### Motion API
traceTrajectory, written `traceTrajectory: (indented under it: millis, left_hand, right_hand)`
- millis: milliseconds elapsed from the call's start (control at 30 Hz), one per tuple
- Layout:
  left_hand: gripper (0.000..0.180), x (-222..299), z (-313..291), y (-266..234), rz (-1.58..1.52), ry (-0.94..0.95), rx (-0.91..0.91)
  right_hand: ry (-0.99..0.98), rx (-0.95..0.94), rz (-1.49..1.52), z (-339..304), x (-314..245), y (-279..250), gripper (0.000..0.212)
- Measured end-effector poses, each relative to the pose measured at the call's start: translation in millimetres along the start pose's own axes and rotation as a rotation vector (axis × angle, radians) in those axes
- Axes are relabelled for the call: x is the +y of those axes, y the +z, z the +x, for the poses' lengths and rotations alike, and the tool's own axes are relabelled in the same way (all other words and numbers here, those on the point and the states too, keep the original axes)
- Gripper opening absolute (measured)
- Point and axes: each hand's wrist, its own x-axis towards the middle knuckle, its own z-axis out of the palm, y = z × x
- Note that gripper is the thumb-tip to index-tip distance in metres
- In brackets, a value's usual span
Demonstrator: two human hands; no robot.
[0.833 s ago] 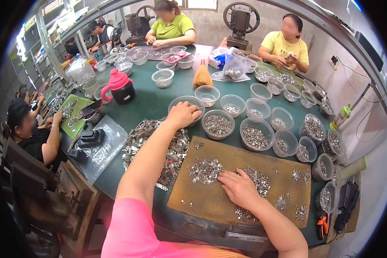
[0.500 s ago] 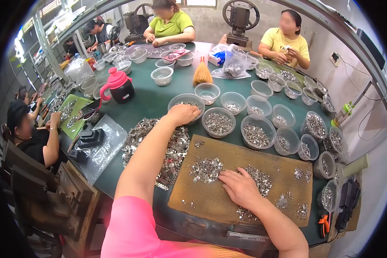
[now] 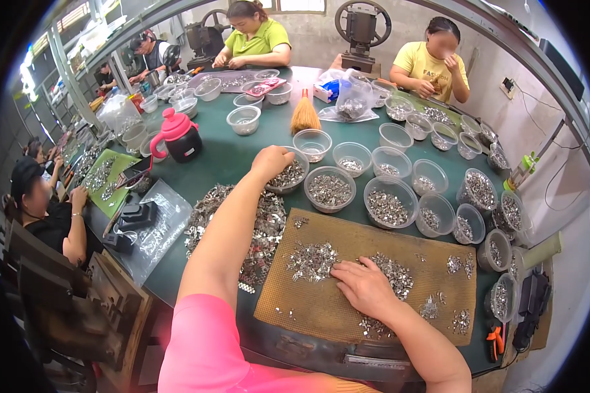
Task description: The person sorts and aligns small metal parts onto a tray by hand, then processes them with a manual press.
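My left hand [image 3: 273, 164] reaches far out and grips the rim of a clear plastic bowl [image 3: 303, 169] that holds small silvery metal pieces. The bowl looks tilted toward me; the fingertips are partly hidden behind the rim. My right hand [image 3: 367, 287] lies palm down on a brown textured mat [image 3: 314, 308], fingers stretched out. It rests between a pile of small metal pieces [image 3: 312, 261] on its left and another pile [image 3: 394, 275] on its right. Beneath my left forearm spreads a large heap of metal links [image 3: 226, 213] on the green table.
Several clear bowls of metal pieces, such as a large bowl [image 3: 392, 206], crowd the mat's far and right sides. A hand broom [image 3: 305, 116], a pink-lidded jug [image 3: 182, 141] and orange-handled pliers [image 3: 495, 342] are around. Co-workers sit across and at the left.
My left hand has shifted from over the bowl to its rim, and the bowl now leans more toward me. The right hand stays in place. One co-worker across has raised a hand.
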Motion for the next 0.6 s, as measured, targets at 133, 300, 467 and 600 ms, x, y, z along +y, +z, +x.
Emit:
traceTrajectory:
  millis: [133,300,467,600]
  left_hand:
    - [0.034,-4,3,-12,-0.569,-0.255,-0.092]
    - [0.028,24,-26,-23,-1.092,-0.386,-0.19]
    - [0.027,63,-102,-37,-1.218,-0.36,-0.587]
    - [0.03,87,-185,-5,-1.126,-0.375,-0.825]
  right_hand:
    - [-0.003,-0.004,0.001,-3,-2,1,0.03]
    - [0.024,-0.05,0.03,-3,7,2,0.029]
    - [0.028,-0.003,0.084,6,11,-2,0.026]
    - [0.076,-0.027,0.095,4,12,2,0.025]
